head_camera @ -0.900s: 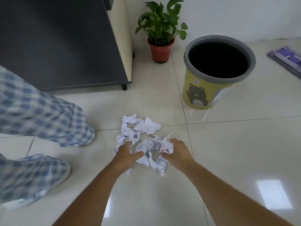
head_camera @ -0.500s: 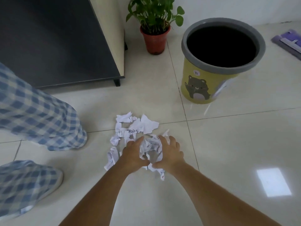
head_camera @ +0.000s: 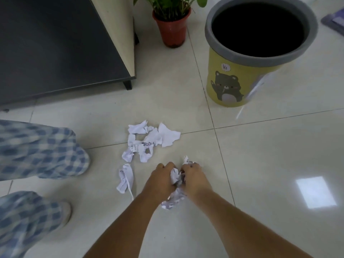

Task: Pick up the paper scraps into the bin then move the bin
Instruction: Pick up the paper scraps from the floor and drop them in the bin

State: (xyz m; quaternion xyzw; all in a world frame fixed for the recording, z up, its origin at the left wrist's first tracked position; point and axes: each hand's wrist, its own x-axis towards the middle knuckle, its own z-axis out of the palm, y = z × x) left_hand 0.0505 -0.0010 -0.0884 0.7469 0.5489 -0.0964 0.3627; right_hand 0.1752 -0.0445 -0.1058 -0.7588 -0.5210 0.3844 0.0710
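Note:
My left hand (head_camera: 160, 180) and my right hand (head_camera: 195, 178) are pressed together low over the tiled floor, both closed on one bunch of crumpled white paper scraps (head_camera: 176, 176); part of it hangs below my wrists. More white scraps (head_camera: 149, 140) lie loose on the floor just beyond my hands, and one strip (head_camera: 125, 180) lies left of my left hand. The yellow bin (head_camera: 234, 84), with a grey rim and a bear picture, stands upright to the upper right, its inside dark.
A potted green plant (head_camera: 172, 25) stands beside the bin's left. A dark cabinet (head_camera: 55, 43) on short feet fills the upper left. A person's legs in blue checked trousers (head_camera: 37, 149) stand at the left. A purple mop head (head_camera: 335, 21) lies at the far right.
My hands have closed together over the near scraps and drawn them toward me into one bunch, leaving the far scraps and a strip on the floor. The camera has moved closer to the bin.

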